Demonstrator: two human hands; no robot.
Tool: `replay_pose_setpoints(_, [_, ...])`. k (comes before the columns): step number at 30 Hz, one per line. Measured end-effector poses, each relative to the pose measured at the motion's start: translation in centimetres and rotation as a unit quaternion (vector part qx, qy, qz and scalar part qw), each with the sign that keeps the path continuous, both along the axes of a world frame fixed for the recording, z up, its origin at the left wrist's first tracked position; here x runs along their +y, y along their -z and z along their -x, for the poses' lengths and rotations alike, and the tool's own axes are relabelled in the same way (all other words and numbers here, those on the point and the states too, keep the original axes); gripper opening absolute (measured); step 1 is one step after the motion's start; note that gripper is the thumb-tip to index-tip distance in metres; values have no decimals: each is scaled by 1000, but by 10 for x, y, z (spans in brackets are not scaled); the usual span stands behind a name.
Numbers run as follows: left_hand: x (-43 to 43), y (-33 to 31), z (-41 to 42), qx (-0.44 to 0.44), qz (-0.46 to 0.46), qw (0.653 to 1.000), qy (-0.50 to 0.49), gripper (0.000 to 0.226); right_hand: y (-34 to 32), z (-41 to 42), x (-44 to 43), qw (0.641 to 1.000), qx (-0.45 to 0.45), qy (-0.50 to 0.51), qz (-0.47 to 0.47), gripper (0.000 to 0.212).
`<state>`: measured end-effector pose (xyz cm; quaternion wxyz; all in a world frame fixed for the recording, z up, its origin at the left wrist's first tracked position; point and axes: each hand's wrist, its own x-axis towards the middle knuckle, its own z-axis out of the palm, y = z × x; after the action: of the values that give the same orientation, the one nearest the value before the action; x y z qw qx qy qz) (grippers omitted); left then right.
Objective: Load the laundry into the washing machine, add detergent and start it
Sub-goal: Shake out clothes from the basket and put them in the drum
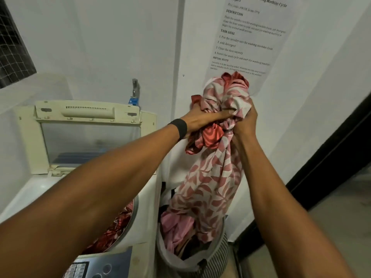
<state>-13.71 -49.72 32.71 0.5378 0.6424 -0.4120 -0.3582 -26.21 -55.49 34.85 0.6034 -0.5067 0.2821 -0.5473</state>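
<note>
A long white leaf-print cloth with pink leaves is being held upright, gripped near its top by the left hand and right hand. Its lower end is trailing into a striped laundry basket. Beside it, a cream top-loading washing machine is being kept open, with its lid raised and red patterned fabric lying in the drum.

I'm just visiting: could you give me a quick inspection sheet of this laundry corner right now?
Surface: cream top-loading washing machine, lid raised; red patterned clothes in drum.
Job's things: pink-and-white leaf-print cloth, hanging over grey striped laundry basket, lower end inside it; detergent not seen.
Clutter: nothing seen.
Hands: left hand and right hand both grip the cloth's bunched top.
Cables: nothing seen.
Surroundings: white wall, printed instruction sheet, metal tap, mesh window.
</note>
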Motion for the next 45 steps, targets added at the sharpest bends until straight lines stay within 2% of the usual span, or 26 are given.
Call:
replay_pose_setpoints(3, [4,7,10,81,87,991,-58,71,2,-5,13,998,4,-57,-11,25])
replay_pose_setpoints(5, [4,10,15,130,105,978,-122,56,-2,0,19,992,-21,-115,-56,22])
replay_pose_setpoints(7, [2,10,15,142,110,968,-174,62,0,7,22,989,-14,-131,-62,17])
replay_pose_setpoints(8, [0,11,15,132,103,966,-195,68,4,9,25,992,4,-124,-23,15])
replay_pose_setpoints(10, [-1,12,14,120,98,963,-221,74,24,11,26,987,91,-50,124,16])
replay_pose_setpoints(12, [-1,11,11,117,100,960,-235,76,61,18,25,963,190,16,193,61])
replay_pose_setpoints(14, [-2,5,5,122,103,958,-239,79,109,30,26,951,276,2,137,102])
replay_pose_setpoints(15, [-2,2,2,125,107,958,-236,80,133,35,28,936,335,-40,100,112])
replay_pose_setpoints(16, [-2,-1,0,126,108,958,-234,80,156,41,30,914,391,-89,70,115])
replay_pose_setpoints(17, [-3,-3,-1,122,107,959,-231,78,172,45,32,896,421,-136,45,106])
replay_pose_setpoints(18, [-2,-4,-1,115,105,961,-229,76,181,47,33,887,429,-169,25,88])
replay_pose_setpoints(19, [-3,-3,-1,106,101,962,-231,76,181,49,31,890,420,-178,12,66])
replay_pose_setpoints(21, [-3,5,-5,83,86,962,-244,78,165,49,21,911,373,-178,10,40])
replay_pose_setpoints(24, [0,18,-13,37,60,965,-253,77,112,48,4,975,171,-135,-31,27])
replay_pose_setpoints(25, [3,22,-16,24,50,965,-256,77,94,46,0,987,108,-102,-62,20])
replay_pose_setpoints(27, [10,28,-18,18,43,966,-256,80,69,37,-3,992,29,-73,-98,13])
replay_pose_setpoints(29, [20,33,-16,13,40,967,-251,79,56,21,2,988,-22,-110,-105,16])
replay_pose_setpoints(32, [46,37,-21,8,40,964,-263,64,51,-7,19,977,-33,-168,-124,61])
replay_pose_setpoints(33, [62,41,-27,7,32,960,-279,63,53,-18,29,972,-22,-194,-130,70])
replay_pose_setpoints(34, [76,43,-32,6,24,955,-295,66,58,-28,35,968,-9,-215,-127,70])
replay_pose_setpoints(36, [117,53,-45,2,-1,940,-341,74,73,-53,58,963,41,-240,-113,57])
replay_pose_setpoints(37, [136,58,-51,1,-8,933,-359,75,79,-63,72,960,50,-254,-108,57])
replay_pose_setpoints(40, [199,77,-69,-3,-39,911,-410,67,98,-97,127,938,60,-317,-129,76])
replay_pose_setpoints(43, [251,100,-90,-9,-79,899,-431,79,122,-126,172,921,62,-359,-138,83])
replay_pose_setpoints(45, [276,116,-105,-5,-92,902,-422,76,145,-147,194,925,93,-352,-107,71])
